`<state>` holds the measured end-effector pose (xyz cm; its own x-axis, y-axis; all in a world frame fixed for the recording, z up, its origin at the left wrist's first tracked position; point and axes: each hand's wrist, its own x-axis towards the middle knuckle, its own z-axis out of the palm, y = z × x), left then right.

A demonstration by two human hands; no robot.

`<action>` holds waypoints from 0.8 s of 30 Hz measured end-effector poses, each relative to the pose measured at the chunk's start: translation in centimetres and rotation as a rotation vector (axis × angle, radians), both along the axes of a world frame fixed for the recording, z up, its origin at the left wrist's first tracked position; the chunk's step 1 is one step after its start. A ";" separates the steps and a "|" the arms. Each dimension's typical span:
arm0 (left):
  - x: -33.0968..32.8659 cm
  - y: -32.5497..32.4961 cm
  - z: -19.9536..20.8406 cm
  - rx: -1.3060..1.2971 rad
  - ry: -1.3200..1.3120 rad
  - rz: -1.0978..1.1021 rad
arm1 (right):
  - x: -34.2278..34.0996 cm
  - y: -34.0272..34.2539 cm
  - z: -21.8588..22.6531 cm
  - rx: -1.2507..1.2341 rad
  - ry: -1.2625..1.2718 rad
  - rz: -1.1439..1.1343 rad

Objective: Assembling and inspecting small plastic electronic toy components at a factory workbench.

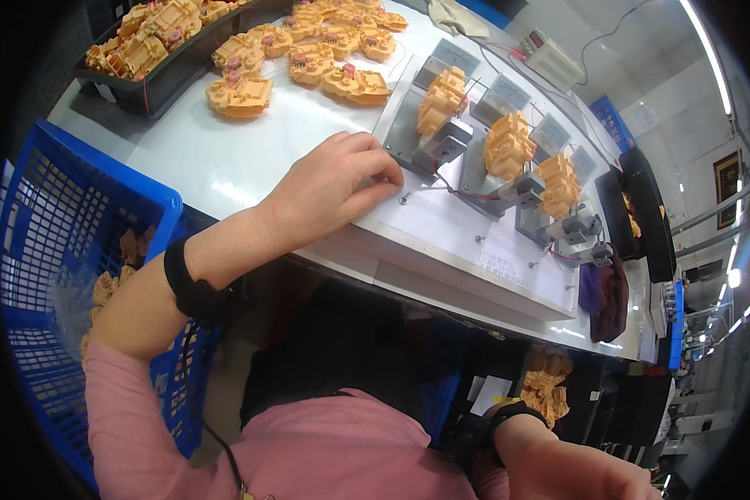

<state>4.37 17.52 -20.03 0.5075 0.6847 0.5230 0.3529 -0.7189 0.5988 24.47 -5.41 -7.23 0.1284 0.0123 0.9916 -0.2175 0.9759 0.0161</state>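
My left hand (pixel 342 179) is over the near left edge of a white test board (pixel 442 221), its fingers curled and the thumb and forefinger tips together. Whatever may be between them is hidden. Just beside those fingertips stands a small metal toggle switch (pixel 403 199). Beyond it, orange plastic housings sit upright in a row of metal fixtures: a left one (pixel 442 100), a middle one (pixel 509 146) and a right one (pixel 559 185). My right hand (pixel 587 473) is low at the right, away from the board, its fingers mostly cut off by the picture's rim.
More orange housings (pixel 240 96) lie on the white table, and a dark tray (pixel 171 87) holds a heap. A blue basket (pixel 37 217) stands at left. Meters (pixel 506 93) and a power supply (pixel 550 60) are behind the fixtures. Dark cloth (pixel 608 300) hangs at the table's right.
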 end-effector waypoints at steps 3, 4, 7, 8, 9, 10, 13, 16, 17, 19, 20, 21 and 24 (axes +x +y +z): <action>0.2 0.1 0.2 0.003 -0.005 -0.008 | 0.6 0.5 -0.2 -0.244 -0.151 0.113; 0.6 0.1 0.2 -0.005 -0.001 -0.019 | -2.1 4.4 -0.5 0.123 0.046 0.203; 0.1 0.0 0.2 0.011 -0.010 -0.011 | -1.9 3.1 -0.2 0.228 0.046 0.095; -0.1 -0.1 0.1 0.008 -0.007 -0.006 | -0.7 1.3 -0.1 -0.028 -0.151 -0.108; -0.1 -0.1 0.2 0.002 -0.009 -0.011 | 0.3 0.1 0.0 -0.025 -0.150 -0.109; 0.1 0.0 0.2 -0.004 -0.012 -0.014 | 1.0 -0.4 0.3 -0.094 -0.190 -0.039; 0.3 0.0 0.1 -0.021 -0.008 -0.002 | 1.3 -0.9 -0.6 -0.153 -0.165 -0.018; 0.4 0.2 0.2 0.028 -0.002 -0.023 | -1.9 3.5 -1.0 0.064 -0.023 0.009; 0.3 0.2 0.1 0.026 -0.002 -0.023 | -2.9 5.2 -0.9 0.273 0.047 0.081; 0.3 0.1 0.1 0.016 -0.004 -0.012 | -3.2 5.7 -1.0 0.282 0.057 0.148; 0.3 0.1 0.1 0.018 -0.005 -0.012 | -3.3 5.8 -1.0 0.293 0.066 0.212; 0.2 0.1 0.0 0.009 0.001 -0.007 | -2.9 5.4 -1.1 0.296 0.065 0.212; 0.2 0.1 0.0 0.007 -0.004 -0.005 | -2.2 4.4 -1.3 0.130 -0.064 0.013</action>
